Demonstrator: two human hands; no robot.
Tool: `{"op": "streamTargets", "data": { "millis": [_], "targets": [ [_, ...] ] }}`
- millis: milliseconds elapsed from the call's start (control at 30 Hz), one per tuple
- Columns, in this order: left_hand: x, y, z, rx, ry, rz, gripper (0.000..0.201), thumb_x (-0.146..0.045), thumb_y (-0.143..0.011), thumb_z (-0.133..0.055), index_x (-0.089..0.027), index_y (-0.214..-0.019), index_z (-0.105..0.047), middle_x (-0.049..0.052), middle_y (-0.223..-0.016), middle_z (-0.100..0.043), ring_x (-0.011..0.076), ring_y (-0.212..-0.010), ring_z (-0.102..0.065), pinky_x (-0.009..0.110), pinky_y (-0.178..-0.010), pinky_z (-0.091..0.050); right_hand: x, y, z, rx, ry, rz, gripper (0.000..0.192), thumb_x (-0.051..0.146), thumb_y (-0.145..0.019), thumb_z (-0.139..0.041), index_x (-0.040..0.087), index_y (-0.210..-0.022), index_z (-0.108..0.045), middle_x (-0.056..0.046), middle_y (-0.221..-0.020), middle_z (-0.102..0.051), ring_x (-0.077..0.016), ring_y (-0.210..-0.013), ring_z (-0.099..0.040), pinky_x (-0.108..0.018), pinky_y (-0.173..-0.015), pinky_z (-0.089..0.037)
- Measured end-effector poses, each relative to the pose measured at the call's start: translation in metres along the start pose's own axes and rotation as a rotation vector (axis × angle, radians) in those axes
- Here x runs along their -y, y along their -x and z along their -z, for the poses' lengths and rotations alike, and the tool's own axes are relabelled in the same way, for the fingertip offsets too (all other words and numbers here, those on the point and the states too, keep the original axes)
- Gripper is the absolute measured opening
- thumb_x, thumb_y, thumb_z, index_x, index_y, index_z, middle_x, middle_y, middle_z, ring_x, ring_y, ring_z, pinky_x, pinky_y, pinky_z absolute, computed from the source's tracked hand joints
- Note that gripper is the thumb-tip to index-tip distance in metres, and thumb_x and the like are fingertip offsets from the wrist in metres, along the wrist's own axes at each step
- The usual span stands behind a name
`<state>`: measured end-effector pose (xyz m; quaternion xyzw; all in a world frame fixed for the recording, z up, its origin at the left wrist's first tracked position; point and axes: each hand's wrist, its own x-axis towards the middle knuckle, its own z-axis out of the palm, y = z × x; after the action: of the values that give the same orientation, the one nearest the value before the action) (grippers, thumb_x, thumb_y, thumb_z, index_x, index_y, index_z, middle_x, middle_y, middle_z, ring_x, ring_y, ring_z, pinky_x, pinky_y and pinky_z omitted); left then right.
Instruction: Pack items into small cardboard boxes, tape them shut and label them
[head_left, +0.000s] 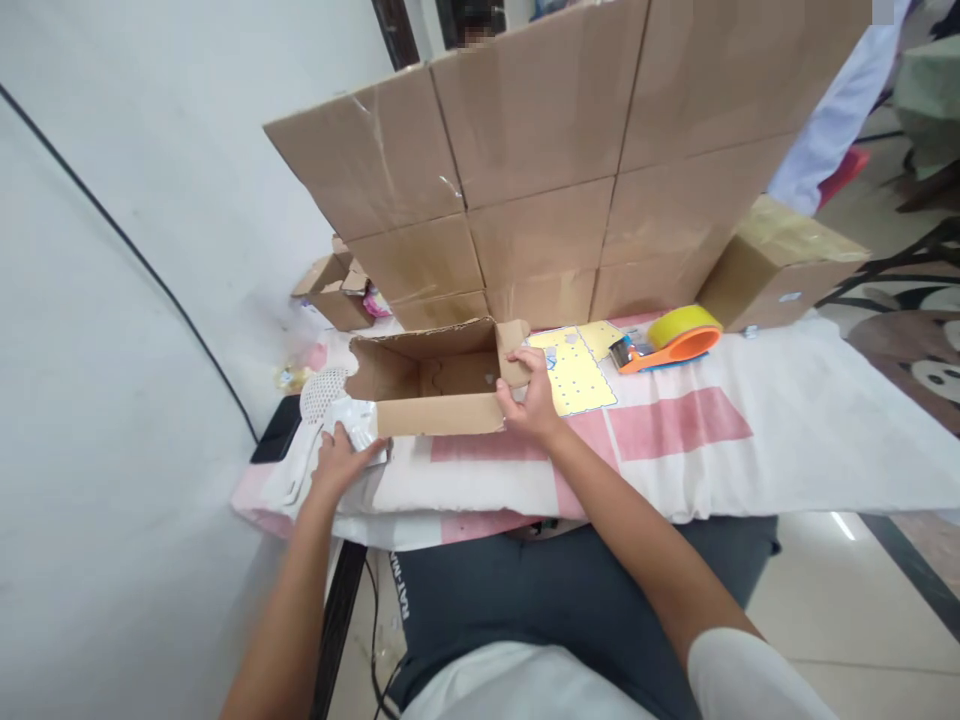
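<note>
White wall runs along the left, and a table under a pink-and-white checked cloth [675, 425] carries the work. Between the two hands lies a small open cardboard box [431, 385], on its side with its mouth upward; its inside looks bare, brown card only. Behind it, beyond both hands, a large flattened cardboard sheet [555, 150] stands as a screen. Further left and behind sits a small opened carton [337, 295] with something pink in it, too small to tell.

Just right of the right hand lies a yellow sheet with dots [577, 375], and beyond that an orange tape dispenser with a yellow roll [671, 340]. A taped brown parcel [780, 265] rests well off to the right. A black phone-like slab [277, 430] lies left of the left hand at the table edge.

Right hand [529, 395] pinches the box's right end flap, thumb outside, fingers curled over the edge. Left hand [341, 465] lies flat, fingers loosely together, pressing on a white perforated plastic piece [330, 400] touching the box's left end.
</note>
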<state>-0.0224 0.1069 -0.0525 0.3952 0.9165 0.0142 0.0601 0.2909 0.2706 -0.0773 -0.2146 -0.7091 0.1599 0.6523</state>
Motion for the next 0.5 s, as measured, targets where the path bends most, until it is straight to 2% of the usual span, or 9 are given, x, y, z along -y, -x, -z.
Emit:
{"op": "streamTargets", "data": {
  "millis": [67, 133, 267, 367, 500],
  "targets": [
    [-0.004, 0.002, -0.016, 0.048, 0.05, 0.106, 0.109, -0.076, -0.084, -0.053, -0.01, -0.164, -0.018, 0.03, -0.17, -0.02, 0.0503, -0.153, -0.031, 0.065, -0.116, -0.038, -0.001, -0.001, 0.002, 0.002, -0.016, 0.027, 0.049, 0.021, -0.089, -0.06, 0.027, -0.134, -0.041, -0.011, -0.116, -0.057, -0.029, -0.111, -0.06, -0.056, -0.097, -0.054],
    [-0.01, 0.005, -0.022, 0.04, 0.098, 0.149, 0.113, -0.079, -0.081, -0.052, -0.014, -0.166, -0.014, 0.027, -0.172, -0.011, 0.0537, -0.153, -0.025, 0.071, -0.116, -0.031, -0.001, 0.0, 0.003, 0.0, -0.013, 0.069, 0.05, 0.02, -0.088, -0.059, 0.027, -0.135, -0.042, -0.011, -0.114, -0.057, -0.0286, -0.109, -0.06, -0.055, -0.095, -0.055],
    [-0.012, 0.013, -0.02, -0.044, 0.138, 0.132, 0.107, -0.073, -0.08, -0.058, -0.017, -0.164, -0.022, 0.029, -0.167, -0.022, 0.0572, -0.146, -0.032, 0.076, -0.11, -0.033, 0.003, 0.007, -0.001, 0.042, 0.061, 0.145, 0.055, 0.018, -0.086, -0.059, 0.027, -0.136, -0.039, -0.011, -0.116, -0.057, -0.0289, -0.107, -0.061, -0.055, -0.09, -0.057],
    [-0.007, 0.025, -0.02, -0.092, 0.162, 0.134, 0.102, -0.069, -0.081, -0.058, -0.019, -0.163, -0.024, 0.028, -0.166, -0.023, 0.0572, -0.144, -0.034, 0.077, -0.108, -0.034, 0.007, 0.014, -0.008, 0.076, 0.083, 0.202, 0.055, 0.016, -0.086, -0.059, 0.027, -0.137, -0.04, -0.013, -0.117, -0.058, -0.0281, -0.105, -0.063, -0.052, -0.085, -0.06],
    [0.008, 0.041, -0.025, -0.07, 0.256, 0.173, 0.099, -0.064, -0.081, -0.061, -0.021, -0.164, -0.026, 0.025, -0.167, -0.027, 0.0545, -0.145, -0.036, 0.076, -0.11, -0.035, 0.01, 0.017, -0.013, 0.086, 0.069, 0.218, 0.055, 0.012, -0.087, -0.057, 0.024, -0.138, -0.042, -0.014, -0.118, -0.057, -0.0271, -0.108, -0.063, -0.049, -0.084, -0.061]
  ]
}}
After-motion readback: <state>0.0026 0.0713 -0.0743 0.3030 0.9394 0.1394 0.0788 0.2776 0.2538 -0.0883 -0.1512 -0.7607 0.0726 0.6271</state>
